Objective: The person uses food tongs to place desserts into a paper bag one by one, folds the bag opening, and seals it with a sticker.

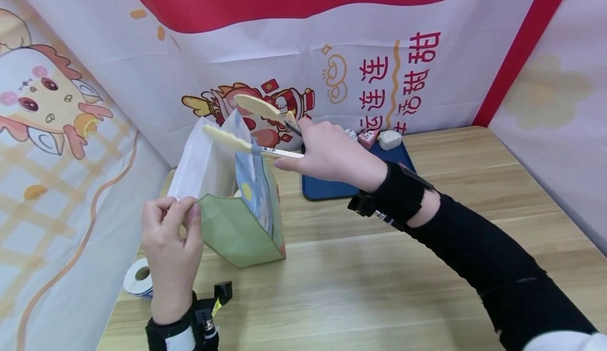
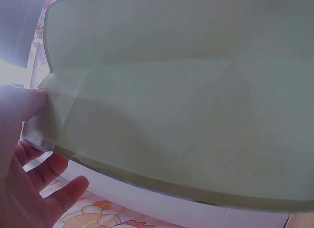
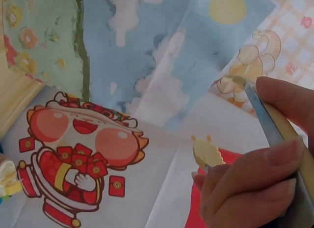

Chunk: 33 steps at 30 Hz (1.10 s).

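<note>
While a white roll (image 1: 133, 283) is seen lying on the wooden table (image 1: 341, 288) just left of the left wrist, a firm pinch is applied by the left hand (image 1: 169, 240): its thumb and finger are closed on the near left edge of a paper bag (image 1: 237, 231). And there the bag is, held just right of that pinch, its green side turned toward the viewer, its white inside showing at the open top, its blue face, printed with clouds and a yellow sun, turned toward the other grip. Over that open top, tongs (image 1: 232, 140) are pointed leftward, their two cream tips spread well apart! By the right hand (image 1: 332, 153) the tongs are gripped, thumb along one arm and fingers along the other. Just beyond that grip a blue tray (image 1: 327, 188) is partly hidden, with a reddish wedge (image 1: 368, 139) and then a pale block (image 1: 390, 139) seen at its far edge. Behind the right wrist, the forearm is covered by a black sleeve (image 1: 474, 245).
</note>
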### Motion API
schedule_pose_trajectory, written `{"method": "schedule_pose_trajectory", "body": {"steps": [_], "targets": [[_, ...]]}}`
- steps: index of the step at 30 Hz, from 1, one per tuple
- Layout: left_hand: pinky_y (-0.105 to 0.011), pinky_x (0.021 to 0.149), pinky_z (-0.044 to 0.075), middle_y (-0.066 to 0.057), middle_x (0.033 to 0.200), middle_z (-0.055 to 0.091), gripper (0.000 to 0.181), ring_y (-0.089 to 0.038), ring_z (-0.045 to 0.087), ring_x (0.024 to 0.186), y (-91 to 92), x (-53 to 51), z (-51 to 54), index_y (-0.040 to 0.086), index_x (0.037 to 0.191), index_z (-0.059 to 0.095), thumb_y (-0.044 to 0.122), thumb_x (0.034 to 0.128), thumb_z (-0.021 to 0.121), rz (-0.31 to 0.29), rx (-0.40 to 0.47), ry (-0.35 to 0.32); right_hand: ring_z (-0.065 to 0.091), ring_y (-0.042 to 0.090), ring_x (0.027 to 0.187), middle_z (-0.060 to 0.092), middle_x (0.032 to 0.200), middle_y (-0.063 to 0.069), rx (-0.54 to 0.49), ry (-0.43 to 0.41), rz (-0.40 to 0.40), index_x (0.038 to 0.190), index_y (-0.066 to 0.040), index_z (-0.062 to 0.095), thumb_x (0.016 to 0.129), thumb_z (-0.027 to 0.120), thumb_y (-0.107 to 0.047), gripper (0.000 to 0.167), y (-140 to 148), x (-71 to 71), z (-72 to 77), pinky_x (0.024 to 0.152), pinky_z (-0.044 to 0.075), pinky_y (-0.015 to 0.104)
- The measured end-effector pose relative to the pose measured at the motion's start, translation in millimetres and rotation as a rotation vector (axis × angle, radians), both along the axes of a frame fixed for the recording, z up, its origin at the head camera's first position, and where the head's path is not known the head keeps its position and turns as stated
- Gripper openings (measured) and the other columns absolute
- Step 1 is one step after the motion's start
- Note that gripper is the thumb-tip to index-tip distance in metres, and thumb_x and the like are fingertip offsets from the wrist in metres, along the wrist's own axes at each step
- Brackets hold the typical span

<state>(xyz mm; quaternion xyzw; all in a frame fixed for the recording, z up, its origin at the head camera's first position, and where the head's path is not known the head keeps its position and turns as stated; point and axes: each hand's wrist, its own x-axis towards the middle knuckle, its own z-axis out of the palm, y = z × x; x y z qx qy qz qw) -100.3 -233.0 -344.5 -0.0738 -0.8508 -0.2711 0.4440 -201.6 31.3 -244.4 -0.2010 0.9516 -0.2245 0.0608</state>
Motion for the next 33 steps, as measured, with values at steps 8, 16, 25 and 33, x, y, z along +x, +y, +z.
{"method": "schedule_pose_trajectory", "body": {"steps": [8,16,25,33], "targets": [[-0.026,0.07,0.029,-0.023,0.092,0.045,0.009,-0.017,0.038,0.082,0.4,-1.0,0.9,-0.003,0.096,0.068,0.003,0.0913,0.063,-0.013,-0.005,-0.003,0.059,0.022,0.079,0.061,0.091,0.008,-0.068,0.018,-0.086,0.128,-0.006,0.048,0.084,0.064,-0.062,0.073,35.7,-12.7,-5.3,0.061,0.044,0.032],[-0.025,0.069,0.029,-0.023,0.093,0.045,0.009,-0.016,0.037,0.083,1.0,-1.4,0.8,-0.003,0.096,0.068,0.002,0.0911,0.063,-0.012,-0.004,-0.007,0.056,0.024,0.078,0.056,0.087,0.011,-0.062,0.015,-0.188,0.127,-0.005,0.048,0.084,0.063,-0.064,0.075,62.6,-24.2,-27.7,0.055,0.04,0.031],[-0.03,0.072,0.032,-0.022,0.094,0.045,0.008,-0.029,0.042,0.084,2.2,1.1,0.6,-0.004,0.095,0.067,0.0,0.0903,0.063,-0.019,0.0,-0.001,0.046,0.019,0.06,0.043,0.071,0.004,-0.125,0.016,-0.208,0.126,0.001,0.047,0.085,0.065,-0.059,0.075,88.1,-32.7,-59.9,0.053,0.032,0.03],[-0.031,0.074,0.033,-0.024,0.096,0.048,0.009,-0.025,0.041,0.083,3.1,1.5,3.1,-0.003,0.097,0.068,0.001,0.0906,0.063,-0.018,-0.003,-0.004,0.058,0.03,0.084,0.059,0.095,0.018,-0.103,-0.013,-0.298,0.132,0.003,0.045,0.084,0.064,-0.06,0.081,114.2,-45.5,-83.5,0.067,0.043,0.038]]}}
